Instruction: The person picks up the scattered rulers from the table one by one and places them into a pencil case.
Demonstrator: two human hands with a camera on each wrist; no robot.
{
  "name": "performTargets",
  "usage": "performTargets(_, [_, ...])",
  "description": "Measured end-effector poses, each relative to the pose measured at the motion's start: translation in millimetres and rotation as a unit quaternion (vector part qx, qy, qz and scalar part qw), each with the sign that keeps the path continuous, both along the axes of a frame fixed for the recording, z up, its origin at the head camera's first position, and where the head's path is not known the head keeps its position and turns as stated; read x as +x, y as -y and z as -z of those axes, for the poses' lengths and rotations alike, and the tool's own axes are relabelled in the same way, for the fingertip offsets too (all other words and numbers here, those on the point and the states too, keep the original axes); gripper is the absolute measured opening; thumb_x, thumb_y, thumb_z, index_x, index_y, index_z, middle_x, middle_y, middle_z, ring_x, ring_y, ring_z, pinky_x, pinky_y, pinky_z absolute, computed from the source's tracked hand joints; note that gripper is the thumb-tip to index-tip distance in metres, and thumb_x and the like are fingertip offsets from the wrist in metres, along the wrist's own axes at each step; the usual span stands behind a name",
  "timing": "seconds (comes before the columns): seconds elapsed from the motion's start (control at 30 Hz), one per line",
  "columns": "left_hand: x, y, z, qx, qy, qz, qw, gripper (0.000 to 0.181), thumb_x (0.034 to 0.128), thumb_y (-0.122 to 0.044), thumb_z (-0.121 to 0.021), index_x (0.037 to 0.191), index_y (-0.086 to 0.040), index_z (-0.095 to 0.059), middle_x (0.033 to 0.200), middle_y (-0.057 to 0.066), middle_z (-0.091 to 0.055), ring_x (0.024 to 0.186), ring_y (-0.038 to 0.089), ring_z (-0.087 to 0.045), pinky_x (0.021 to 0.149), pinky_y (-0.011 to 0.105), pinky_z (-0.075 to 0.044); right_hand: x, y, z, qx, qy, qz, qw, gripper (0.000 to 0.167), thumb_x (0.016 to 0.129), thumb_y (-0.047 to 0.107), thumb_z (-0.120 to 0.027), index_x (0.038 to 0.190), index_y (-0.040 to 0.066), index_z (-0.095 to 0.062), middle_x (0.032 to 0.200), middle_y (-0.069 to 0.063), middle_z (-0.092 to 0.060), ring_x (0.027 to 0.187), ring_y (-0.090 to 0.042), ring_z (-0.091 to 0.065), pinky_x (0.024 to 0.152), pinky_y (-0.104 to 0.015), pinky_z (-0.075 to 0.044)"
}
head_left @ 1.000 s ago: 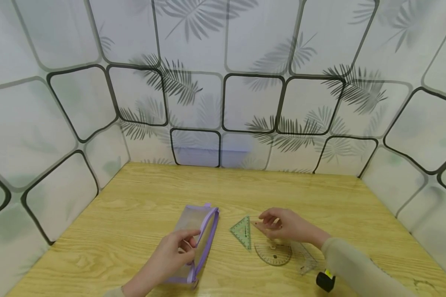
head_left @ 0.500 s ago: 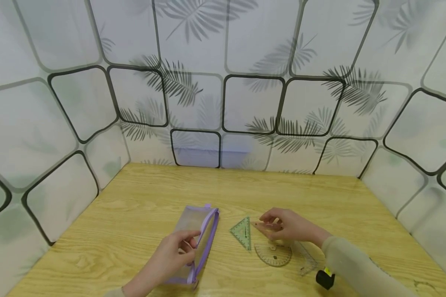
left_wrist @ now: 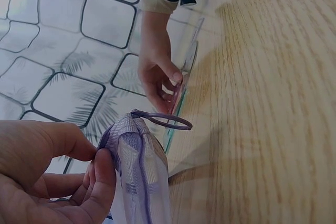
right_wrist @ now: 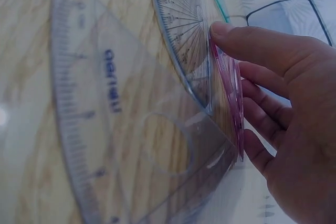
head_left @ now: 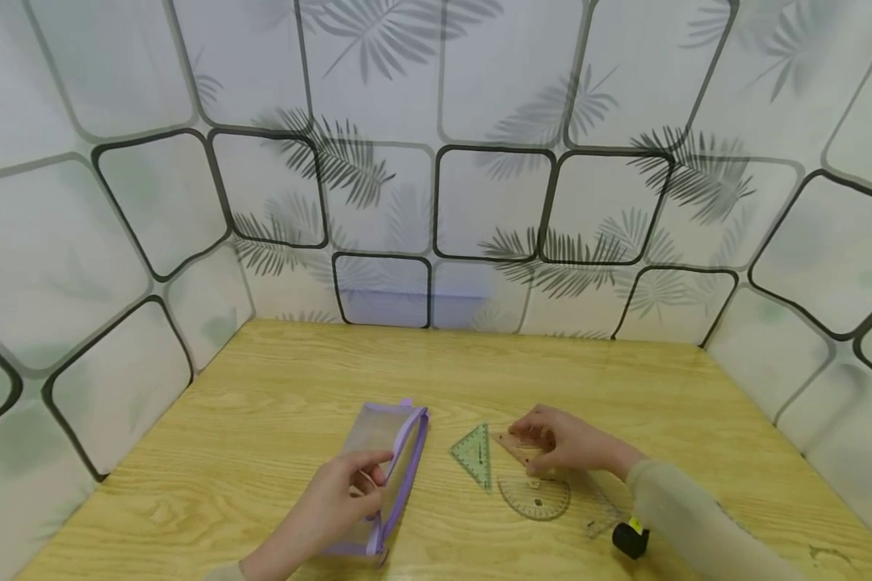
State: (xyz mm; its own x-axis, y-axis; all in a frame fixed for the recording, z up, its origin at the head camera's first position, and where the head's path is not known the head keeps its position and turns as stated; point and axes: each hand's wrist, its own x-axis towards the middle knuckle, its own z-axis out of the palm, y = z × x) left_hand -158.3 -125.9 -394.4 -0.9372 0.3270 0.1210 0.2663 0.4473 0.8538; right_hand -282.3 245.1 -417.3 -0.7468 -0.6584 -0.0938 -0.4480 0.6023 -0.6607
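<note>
Pink ruler (head_left: 516, 450): was held between thumb and fingers of the right hand (head_left: 570, 442), just beside the green ruler (head_left: 481, 463), near the clear protractor (head_left: 534, 502); purple pouch (head_left: 369, 428), unzipped: edge was pinched by the left hand (head_left: 337, 492)

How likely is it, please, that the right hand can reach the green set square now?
Yes, probably: the green set square lies uncovered close by, though the right hand pinches the pink set square.

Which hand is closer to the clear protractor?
Right. The right hand is just beyond the protractor, gripping the pink set square; the left hand is farther off to the left, holding the purple-trimmed pouch.
</note>
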Motion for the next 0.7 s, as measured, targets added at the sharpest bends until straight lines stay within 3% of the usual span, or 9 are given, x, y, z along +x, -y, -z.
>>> performTargets(0.33, [0.9,0.6,1.6,-0.002,0.000,0.002,1.0000,0.049,0.0814,0.004,-0.059,0.130,0.013,-0.056,0.091,0.010,-0.060,0.070,0.000,-0.058,0.056,0.016,-0.052,-4.4,-4,12.5,-0.015,-0.009,0.011,0.9998,0.054,0.084,0.032,-0.077,0.132,0.016,-0.061,0.113,-0.007,-0.052,0.088,-0.013,-0.046,0.070,-0.022,-0.042])
performTargets(0.7, [1.4,0.2,4.0,-0.003,-0.005,-0.001,1.0000,0.049,0.0808,0.005,-0.059,0.130,0.013,-0.056,0.091,0.011,-0.061,0.071,0.000,-0.057,0.056,0.016,-0.052,-6.6,-5,11.2,-0.028,-0.004,-0.004,0.9996,0.053,0.084,0.029,-0.077,0.131,0.013,-0.058,0.109,-0.011,-0.051,0.090,-0.014,-0.043,0.073,-0.022,-0.040])
